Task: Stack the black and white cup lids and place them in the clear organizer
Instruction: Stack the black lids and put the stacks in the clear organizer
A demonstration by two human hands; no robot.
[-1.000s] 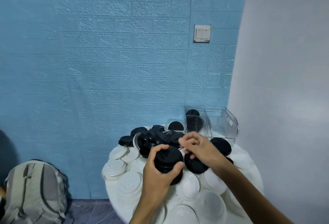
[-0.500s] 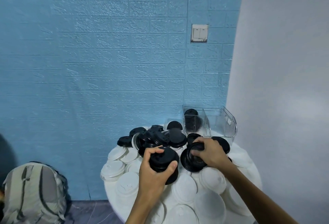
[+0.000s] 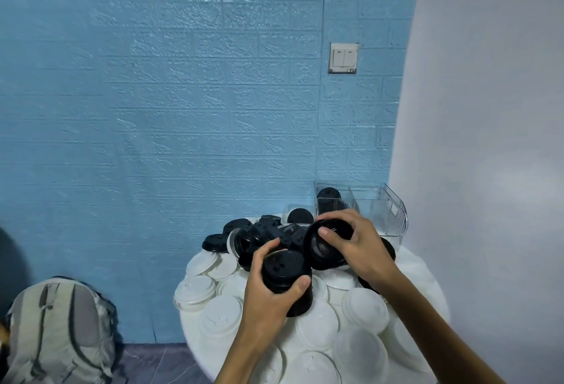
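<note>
A stack of black lids (image 3: pixel 285 276) sits upright in a person's left hand (image 3: pixel 268 295) above the middle of a round white tabletop (image 3: pixel 195 338), thumb on the near right side of the stack and fingers (image 3: pixel 262 254) curled round its far left side. Just to the right, touching the stack's upper edge, the right hand (image 3: pixel 358 246) pinches a single black lid (image 3: pixel 323 249) tilted on edge, its hollow underside turned toward the camera; the thumb presses inside the rim and the other fingers curl over the top edge. Behind both hands lies a loose heap of black lids (image 3: pixel 259 232), some flat and some tipped. White lids (image 3: pixel 360 310) cover most of the tabletop around and in front of the hands, overlapping one another, with a few stacked at the left edge. At the far right of the tabletop, against the wall, stands the clear organizer (image 3: pixel 393 215); its left compartment holds a row of black lids (image 3: pixel 329 200) on edge, while the right compartment shows only clear plastic. One more black lid (image 3: pixel 300 215) stands just left of the organizer, seemingly behind a low clear wall. A blue brick-patterned wall (image 3: pixel 183 109) rises behind, carrying a white double light switch (image 3: pixel 344 58); a plain white wall (image 3: pixel 488 139) meets it at right. On the floor at lower left rests a grey backpack (image 3: pixel 61 331).
</note>
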